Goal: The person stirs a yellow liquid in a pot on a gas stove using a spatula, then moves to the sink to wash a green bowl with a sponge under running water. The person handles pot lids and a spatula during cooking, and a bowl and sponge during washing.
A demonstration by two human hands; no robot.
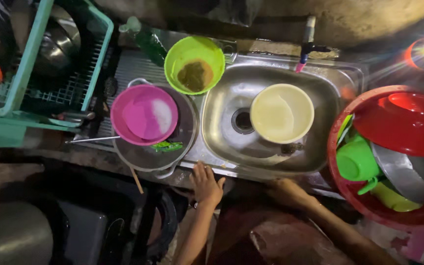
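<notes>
Steel runs under everything here: the sink sits in the middle with a cream bowl resting in its basin, just right of the drain. Your left hand lies flat on the sink's front edge, fingers slightly spread and clamped on nothing. Your right hand rests on the same edge further right, in shadow, so you cannot tell how its fingers sit.

On the draining board to the left, a pink bowl sits inside a wide metal pan, with a green scrap just beside it. A lime green bowl holding brownish water stands behind, touching the sink's back left corner. A green bottle leans next to it. The tap hangs over the back rim.

To the right, a big red tub crowds the sink's side, packed with a red lid, green cups and a metal dish. At far left a teal rack holds dark pots.

Open room is mostly the basin's front half and the narrow front ledge between your hands. Below the counter it is dark, and the shapes there are hard to make out. The rack and tub are cut off by the frame.
</notes>
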